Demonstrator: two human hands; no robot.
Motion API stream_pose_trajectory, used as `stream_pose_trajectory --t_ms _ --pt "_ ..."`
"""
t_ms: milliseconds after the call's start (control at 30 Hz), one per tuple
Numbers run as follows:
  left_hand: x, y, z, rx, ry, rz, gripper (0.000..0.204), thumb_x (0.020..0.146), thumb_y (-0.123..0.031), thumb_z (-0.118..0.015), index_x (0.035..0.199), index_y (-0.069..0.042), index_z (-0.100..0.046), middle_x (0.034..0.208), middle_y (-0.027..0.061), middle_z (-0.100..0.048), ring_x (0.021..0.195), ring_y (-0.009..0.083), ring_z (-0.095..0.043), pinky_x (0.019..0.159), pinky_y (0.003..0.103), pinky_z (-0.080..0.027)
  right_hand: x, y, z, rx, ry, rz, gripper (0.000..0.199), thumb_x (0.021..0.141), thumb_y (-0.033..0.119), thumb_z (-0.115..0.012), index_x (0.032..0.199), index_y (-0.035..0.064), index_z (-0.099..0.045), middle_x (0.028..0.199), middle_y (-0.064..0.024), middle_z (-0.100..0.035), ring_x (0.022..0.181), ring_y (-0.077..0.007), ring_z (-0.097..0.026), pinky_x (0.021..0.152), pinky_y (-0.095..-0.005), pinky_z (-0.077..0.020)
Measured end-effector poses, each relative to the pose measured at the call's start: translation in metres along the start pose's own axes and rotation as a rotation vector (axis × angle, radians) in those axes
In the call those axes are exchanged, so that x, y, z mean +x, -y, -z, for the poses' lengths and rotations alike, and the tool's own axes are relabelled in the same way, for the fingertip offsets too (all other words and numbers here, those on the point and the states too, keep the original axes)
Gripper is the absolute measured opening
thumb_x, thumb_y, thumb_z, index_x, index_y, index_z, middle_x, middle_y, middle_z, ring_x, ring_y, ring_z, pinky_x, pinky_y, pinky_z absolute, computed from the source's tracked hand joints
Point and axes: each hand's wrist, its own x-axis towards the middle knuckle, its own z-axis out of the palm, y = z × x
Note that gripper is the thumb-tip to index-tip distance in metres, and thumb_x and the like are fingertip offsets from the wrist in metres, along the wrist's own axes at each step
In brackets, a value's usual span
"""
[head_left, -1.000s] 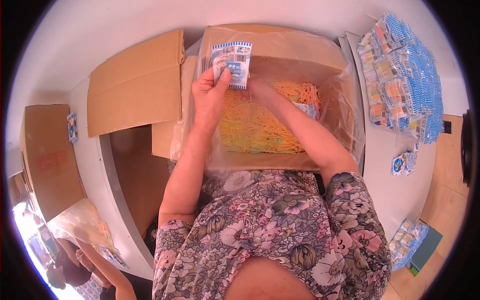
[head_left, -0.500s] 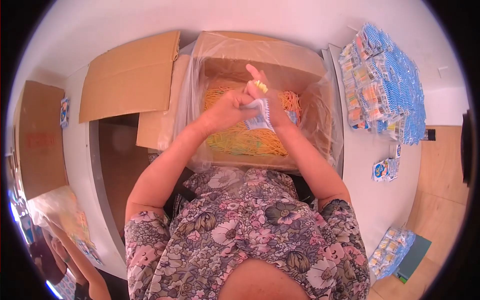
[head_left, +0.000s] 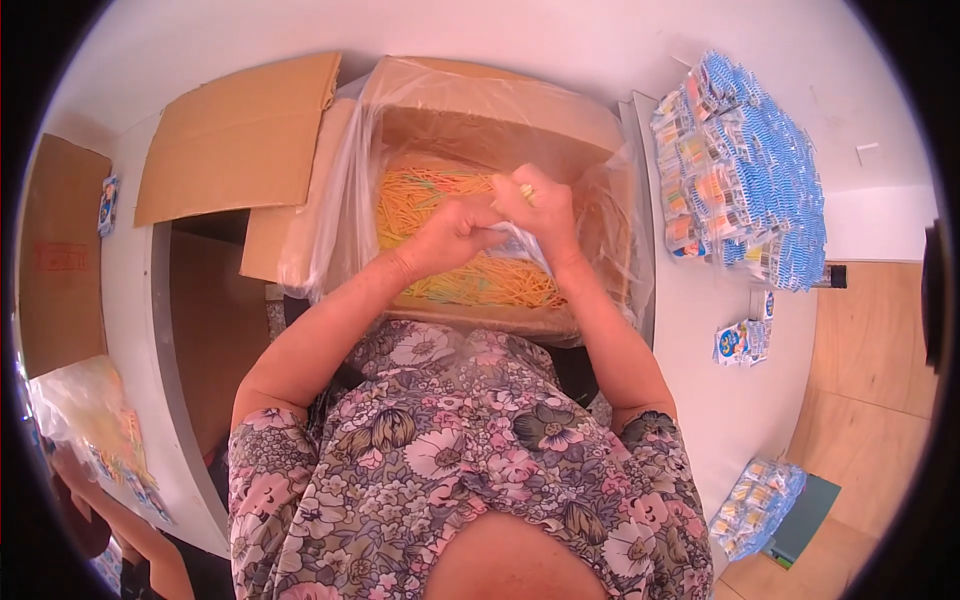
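My left hand (head_left: 458,236) is closed, pinching the edge of a small plastic packet (head_left: 515,240) with blue and white print. Against it, my right hand (head_left: 545,212) is curled over a small yellow bundle (head_left: 527,190), whose ends peek out between the fingers. The hands meet at the packet, so how far the bundle is inside it is hidden. Below them stands an open cardboard box (head_left: 470,118) lined with a clear plastic bag (head_left: 345,190). Many thin yellow and orange sticks (head_left: 420,190), with some green ones, lie in it.
A tall heap of filled blue-edged packets (head_left: 745,170) stands on the right-hand table, with a few loose packets (head_left: 740,343) nearer. More packets (head_left: 758,505) lie by a green board (head_left: 808,515). Cardboard flaps (head_left: 240,140) spread left. A co-worker's arm (head_left: 140,530) shows lower left.
My right hand has turned and its extended finger has curled in over the yellow bundle, closer to the packet. My left hand keeps its pinch. The whole view has shifted slightly.
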Motion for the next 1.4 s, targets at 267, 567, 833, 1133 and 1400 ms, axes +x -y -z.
stream_pose_trajectory --t_ms 267,567,833,1133,1400 --pt "0.002 0.009 0.019 -0.489 -0.075 0.466 0.019 0.087 -0.005 -0.059 0.105 -0.001 -0.064 0.094 0.0010 -0.066 0.083 0.0062 -0.059 0.075 0.024 -0.048 -0.046 -0.053 0.028 -0.365 0.415 -0.033 0.020 0.080 0.020 -0.057 0.077 0.0001 -0.059 0.072 -0.0188 -0.061 0.065 -0.0301 -0.060 0.061 -0.0394 -0.0460" --pt "0.000 0.003 0.023 -0.555 -0.127 0.502 0.018 0.086 -0.009 -0.061 0.101 -0.001 -0.066 0.088 0.0013 -0.067 0.079 0.0064 -0.059 0.074 0.024 -0.048 -0.035 -0.031 0.056 -0.047 0.442 -0.256 0.018 0.084 0.017 -0.060 0.075 0.0018 -0.055 0.065 -0.0039 -0.057 0.061 -0.0118 -0.053 0.058 -0.0283 -0.0431" --pt "-0.001 0.010 0.027 -0.517 -0.243 0.462 0.015 0.078 -0.001 -0.068 0.093 0.000 -0.068 0.086 0.0036 -0.067 0.079 0.0099 -0.060 0.076 0.024 -0.047 -0.009 0.020 0.049 0.754 0.135 -0.522 0.015 0.086 0.014 -0.062 0.074 0.0112 -0.053 0.063 0.0063 -0.047 0.051 -0.0029 -0.046 0.044 -0.0192 -0.0358" --pt "0.003 0.003 0.027 -0.521 -0.190 0.416 0.018 0.077 0.001 -0.068 0.096 0.001 -0.069 0.091 0.0046 -0.068 0.084 0.0097 -0.061 0.080 0.023 -0.049 0.020 0.016 0.039 0.413 0.061 -0.368 0.022 0.085 0.022 -0.064 0.072 0.0085 -0.054 0.062 0.0038 -0.051 0.053 -0.0036 -0.048 0.043 -0.0205 -0.0355" --pt "0.000 0.008 0.030 -0.522 -0.142 0.485 0.018 0.081 -0.007 -0.068 0.098 -0.001 -0.069 0.090 0.0032 -0.067 0.084 0.0078 -0.059 0.078 0.023 -0.048 0.023 0.049 0.026 -0.058 0.024 -0.062 0.030 0.085 0.027 -0.063 0.073 0.0002 -0.057 0.058 -0.0023 -0.054 0.053 -0.0069 -0.046 0.049 -0.0256 -0.0379"
